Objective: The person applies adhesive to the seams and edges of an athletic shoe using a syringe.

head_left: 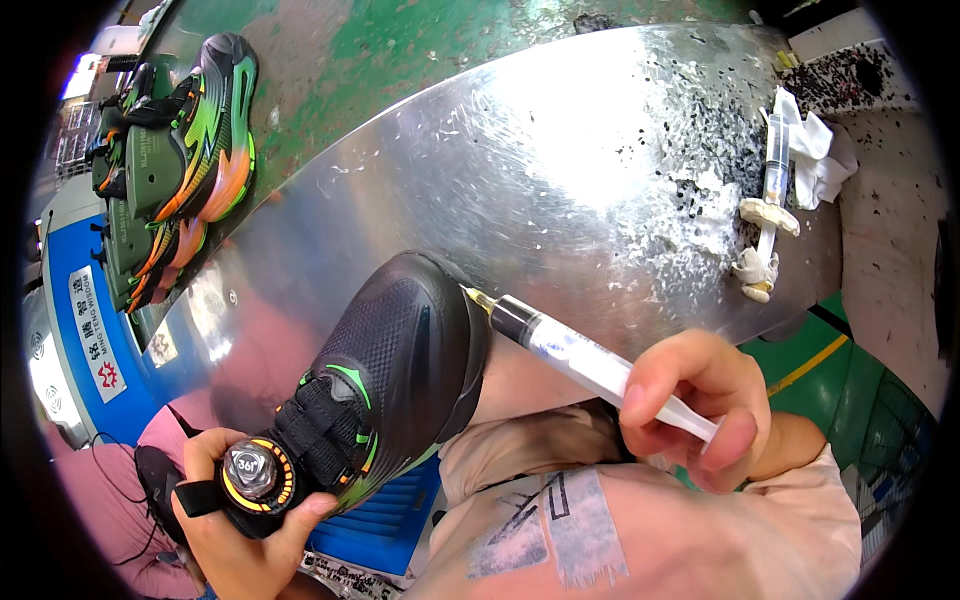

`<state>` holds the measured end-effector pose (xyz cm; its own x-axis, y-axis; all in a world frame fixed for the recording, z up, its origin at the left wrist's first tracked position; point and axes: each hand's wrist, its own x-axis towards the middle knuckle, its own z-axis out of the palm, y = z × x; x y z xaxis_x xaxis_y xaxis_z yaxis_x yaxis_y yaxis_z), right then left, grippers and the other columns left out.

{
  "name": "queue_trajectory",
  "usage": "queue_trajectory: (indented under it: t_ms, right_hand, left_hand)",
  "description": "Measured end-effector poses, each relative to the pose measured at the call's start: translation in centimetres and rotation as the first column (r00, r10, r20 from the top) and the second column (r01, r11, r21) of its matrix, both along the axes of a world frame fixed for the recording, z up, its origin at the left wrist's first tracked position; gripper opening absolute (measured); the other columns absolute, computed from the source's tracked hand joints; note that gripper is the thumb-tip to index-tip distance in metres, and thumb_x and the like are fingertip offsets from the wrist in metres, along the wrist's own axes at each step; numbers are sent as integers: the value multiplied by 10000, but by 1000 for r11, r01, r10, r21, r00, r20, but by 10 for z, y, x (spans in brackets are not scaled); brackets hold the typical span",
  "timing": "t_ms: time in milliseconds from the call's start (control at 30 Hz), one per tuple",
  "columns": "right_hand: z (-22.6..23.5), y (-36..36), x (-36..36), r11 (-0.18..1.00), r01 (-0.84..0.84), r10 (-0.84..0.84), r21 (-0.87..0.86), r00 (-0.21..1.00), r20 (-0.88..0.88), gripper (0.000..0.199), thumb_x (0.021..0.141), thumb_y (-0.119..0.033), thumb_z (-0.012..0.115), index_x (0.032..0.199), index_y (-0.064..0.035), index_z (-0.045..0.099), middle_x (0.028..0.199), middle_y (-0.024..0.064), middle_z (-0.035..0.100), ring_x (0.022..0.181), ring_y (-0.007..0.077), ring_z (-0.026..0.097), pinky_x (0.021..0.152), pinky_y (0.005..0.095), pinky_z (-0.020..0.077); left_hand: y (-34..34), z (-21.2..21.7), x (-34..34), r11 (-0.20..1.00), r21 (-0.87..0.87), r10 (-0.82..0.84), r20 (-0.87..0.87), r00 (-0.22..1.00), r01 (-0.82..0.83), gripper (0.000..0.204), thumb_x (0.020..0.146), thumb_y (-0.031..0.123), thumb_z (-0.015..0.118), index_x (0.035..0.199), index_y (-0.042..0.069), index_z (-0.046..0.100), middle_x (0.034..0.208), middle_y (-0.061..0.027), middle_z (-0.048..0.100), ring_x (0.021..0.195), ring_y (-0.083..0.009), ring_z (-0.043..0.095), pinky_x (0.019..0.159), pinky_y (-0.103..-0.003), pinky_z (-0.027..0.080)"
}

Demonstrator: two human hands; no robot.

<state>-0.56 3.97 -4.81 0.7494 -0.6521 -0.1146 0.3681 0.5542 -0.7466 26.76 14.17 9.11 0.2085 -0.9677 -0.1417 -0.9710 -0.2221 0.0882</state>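
Note:
My left hand (240, 550) grips a black sneaker (365, 345) by its heel end, near the collar. A round dark disc with orange marks and a clear, faceted knob (250, 468) shows there between thumb and fingers. Bright green and orange accents run along the shoe's side, and its toe points away from me. In my right hand (700, 405) is a syringe (580, 357), held with the fingers curled round its plunger end. Dark liquid sits at the front of its barrel. Its yellowish needle tip is at the edge of the toe, where sole and upper meet; contact is unclear.
A curved metal table (480, 150) spreads ahead, with black and white residue on its right. A second syringe (777, 165) lies there beside crumpled white tissue (825, 160). Several green-and-orange sneakers (215, 140) with green plates stand at left, above a blue machine (100, 350).

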Motion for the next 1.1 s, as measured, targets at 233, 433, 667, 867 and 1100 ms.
queue_trajectory:
  t_ms: [233,433,667,867,1100]
  right_hand:
    - [20,-5,16,999,13,-18,-32,985,-170,681,858,-598,423,1120,30,448,655,25,469,508,36,342,462,203,264]
    - [18,8,21,989,96,-110,-109,985,-134,613,895,-498,450,1159,55,438,691,8,467,537,26,350,487,196,268]
    - [11,31,22,966,166,-176,-197,984,-38,473,934,-314,545,1221,49,445,666,-39,465,525,3,343,460,185,240]
    - [7,37,24,887,140,-220,-439,966,-136,427,876,-241,639,1181,23,500,633,-15,451,470,43,357,427,203,273]
    - [10,38,13,853,73,-190,-517,966,-177,609,886,-478,547,1133,77,506,677,39,527,504,58,415,438,209,297]
  left_hand:
    - [-36,4,-49,958,191,223,-33,974,-213,491,750,275,744,1073,-40,552,889,-213,638,825,-343,636,740,-372,478]
    - [-39,-11,-68,932,114,353,-59,934,-345,496,763,282,734,1086,-45,547,900,-214,637,836,-337,635,740,-372,479]
    - [-32,-11,-83,911,106,409,-92,908,-399,523,794,308,714,1113,-65,534,911,-213,638,843,-333,634,736,-373,481]
    - [-34,-17,-85,926,63,377,-118,918,-372,492,807,307,698,1099,-56,541,912,-205,640,843,-350,629,736,-379,477]
    - [-31,-31,-85,938,8,343,-160,926,-346,427,855,158,604,1188,-74,472,1001,-191,606,934,-263,588,851,-328,425]
